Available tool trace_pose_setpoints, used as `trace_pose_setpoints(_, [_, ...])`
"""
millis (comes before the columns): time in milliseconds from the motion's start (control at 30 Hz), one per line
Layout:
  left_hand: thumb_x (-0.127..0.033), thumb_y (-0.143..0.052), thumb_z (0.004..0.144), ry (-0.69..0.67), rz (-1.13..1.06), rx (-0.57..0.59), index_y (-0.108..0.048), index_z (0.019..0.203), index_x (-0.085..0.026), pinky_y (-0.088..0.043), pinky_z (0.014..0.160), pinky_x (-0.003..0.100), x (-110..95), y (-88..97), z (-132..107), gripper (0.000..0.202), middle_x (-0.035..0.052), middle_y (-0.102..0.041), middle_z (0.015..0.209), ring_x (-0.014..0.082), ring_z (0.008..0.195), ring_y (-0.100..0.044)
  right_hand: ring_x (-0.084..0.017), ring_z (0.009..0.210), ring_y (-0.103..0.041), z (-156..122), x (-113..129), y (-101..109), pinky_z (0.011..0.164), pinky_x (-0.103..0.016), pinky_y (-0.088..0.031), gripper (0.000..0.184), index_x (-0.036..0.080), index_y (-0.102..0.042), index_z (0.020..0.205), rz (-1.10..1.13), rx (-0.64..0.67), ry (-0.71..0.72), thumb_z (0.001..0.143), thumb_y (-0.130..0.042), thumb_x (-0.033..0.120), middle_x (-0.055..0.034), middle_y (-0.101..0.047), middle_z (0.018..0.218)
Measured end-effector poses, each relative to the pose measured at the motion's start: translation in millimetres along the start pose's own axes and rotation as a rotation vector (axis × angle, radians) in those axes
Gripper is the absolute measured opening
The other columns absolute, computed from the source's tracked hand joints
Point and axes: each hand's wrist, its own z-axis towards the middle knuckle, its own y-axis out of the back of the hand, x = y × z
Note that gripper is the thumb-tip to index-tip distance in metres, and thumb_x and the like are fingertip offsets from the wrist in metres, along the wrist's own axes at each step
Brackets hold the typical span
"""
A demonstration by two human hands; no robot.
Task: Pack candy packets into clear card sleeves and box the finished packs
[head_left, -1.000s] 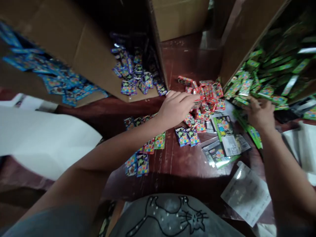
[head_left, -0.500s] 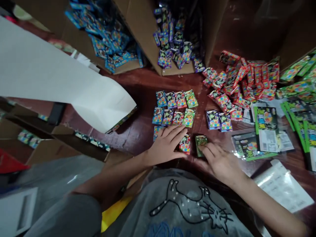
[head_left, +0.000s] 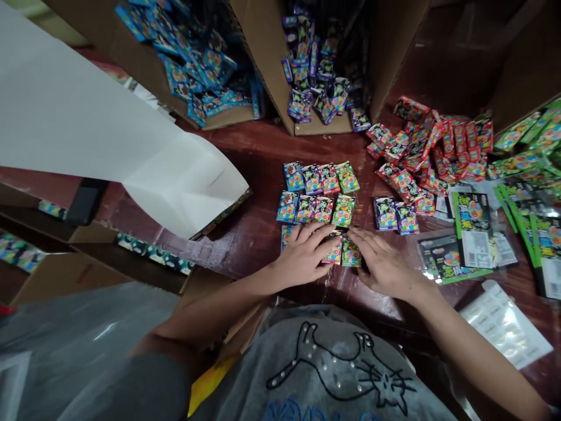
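Small printed packets lie in short rows on the dark red table. The two back rows each run blue [head_left: 293, 175], purple [head_left: 311, 178], red [head_left: 328, 178] and green [head_left: 347, 176]. My left hand [head_left: 302, 257] lies across the front row with fingers stretched out, partly covering a blue packet [head_left: 286, 235] and touching a red packet [head_left: 333, 251]. My right hand [head_left: 383, 263] grips the right side of a green packet [head_left: 350, 251], fingers at its top and thumb at its lower edge. This green packet sits directly beside the red one. Two purple packets [head_left: 396, 215] lie farther right.
Open cartons hold blue packets [head_left: 205, 70] and purple packets [head_left: 315, 82]. Red packets [head_left: 432, 146] are heaped at the right, near green ones [head_left: 532, 143]. Black-and-green printed bags [head_left: 473, 222] and a white sheet [head_left: 508, 327] lie right. A large white flap [head_left: 184, 175] reaches in from the left.
My right hand has moved left with the green packet, from a gap away to against the red packet. My left hand stays over the front row.
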Motion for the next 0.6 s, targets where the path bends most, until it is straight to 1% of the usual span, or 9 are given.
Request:
trace_pose_setpoints(67, [-0.048,-0.066,0.098,-0.027,0.023,0.0,-0.062,0.147,-0.025,-0.032,0.119,0.057,0.7,1.1,-5.7,0.054,0.0119,-0.046,0.169,0.0369,0.151,-0.043,-0.033,0.163,-0.029,0.5,3.2,-3.3,0.129,-0.064,-0.034,0.084,0.018,-0.017,0.169,0.025,-0.027,0.01,0.094,-0.056,0.014,-0.0229,-0.032,0.172])
trace_pose_setpoints(167, [-0.061,-0.068,0.095,-0.057,0.007,-0.02,-0.058,0.151,-0.023,-0.028,0.124,0.06,11.0,11.5,-10.6,0.068,0.0157,-0.044,0.169,0.0382,0.153,-0.041,-0.033,0.166,-0.021,-3.6,2.6,5.1,0.129,-0.062,-0.034,0.075,0.018,-0.028,0.164,0.024,-0.099,-0.009,0.099,-0.063,0.027,-0.022,-0.024,0.176])
trace_pose_setpoints(267, [-0.056,-0.068,0.097,0.003,0.056,-0.15,-0.055,0.152,-0.023,-0.03,0.123,0.062,46.2,35.1,9.1,0.065,0.017,-0.045,0.168,0.0394,0.152,-0.043,-0.035,0.168,-0.012,-8.3,-13.2,31.0,0.131,-0.063,-0.029,0.082,0.02,-0.029,0.165,-0.091,-0.169,-0.076,0.097,-0.07,0.04,-0.019,-0.018,0.179])
trace_pose_setpoints(367, [-0.042,-0.069,0.098,0.16,0.186,-0.241,-0.055,0.148,-0.016,-0.037,0.119,0.065,98.5,60.9,61.7,0.058,0.0213,-0.044,0.167,0.0445,0.15,-0.043,-0.037,0.168,-0.011,-3.2,-45.2,60.3,0.131,-0.071,-0.015,0.091,0.024,-0.022,0.17,-0.275,-0.097,-0.141,0.093,-0.07,0.035,-0.0155,-0.02,0.18])
trace_pose_setpoints(400, [-0.037,-0.069,0.098,0.231,0.22,-0.235,-0.056,0.145,-0.012,-0.04,0.116,0.066,115.2,67.5,82.9,0.055,0.0235,-0.047,0.163,0.0455,0.147,-0.046,-0.038,0.167,-0.013,1.8,-57.0,67.4,0.131,-0.073,-0.013,0.093,0.024,-0.022,0.17,-0.315,-0.055,-0.143,0.091,-0.07,0.033,-0.0156,-0.023,0.179])
trace_pose_setpoints(433, [-0.034,-0.068,0.099,0.261,0.234,-0.215,-0.059,0.14,-0.009,-0.046,0.111,0.063,130.0,72.3,104.2,0.049,0.0251,-0.057,0.152,0.0438,0.139,-0.053,-0.039,0.166,-0.019,8.0,-68.0,72.8,0.13,-0.074,-0.012,0.094,0.023,-0.024,0.169,-0.338,-0.014,-0.131,0.088,-0.07,0.03,-0.0166,-0.029,0.177])
trace_pose_setpoints(467, [-0.031,-0.066,0.1,0.266,0.239,-0.173,-0.064,0.13,-0.009,-0.052,0.105,0.056,142.4,75.4,124.7,0.037,0.0213,-0.069,0.135,0.0376,0.126,-0.063,-0.04,0.163,-0.027,14.9,-77.6,76.3,0.129,-0.074,-0.013,0.092,0.021,-0.028,0.168,-0.349,0.017,-0.111,0.086,-0.07,0.029,-0.0177,-0.038,0.173])
trace_pose_setpoints(500, [-0.027,-0.063,0.102,0.261,0.23,-0.101,-0.068,0.122,-0.01,-0.055,0.099,0.049,152.2,76.5,144.0,0.027,0.0176,-0.075,0.121,0.0319,0.115,-0.068,-0.04,0.159,-0.037,21.8,-85.3,78.3,0.129,-0.074,-0.015,0.089,0.02,-0.034,0.165,-0.352,0.036,-0.089,0.084,-0.069,0.027,-0.0184,-0.048,0.167])
trace_pose_setpoints(600, [-0.02,-0.057,0.103,0.209,0.247,-0.069,-0.074,0.11,-0.013,-0.056,0.09,0.036,168.5,71.8,195.5,0.019,0.0126,-0.077,0.109,0.0238,0.104,-0.071,-0.036,0.14,-0.059,36.2,-96.8,77.6,0.129,-0.071,-0.021,0.077,0.021,-0.044,0.159,-0.323,0.004,-0.036,0.086,-0.068,0.028,-0.0164,-0.067,0.146])
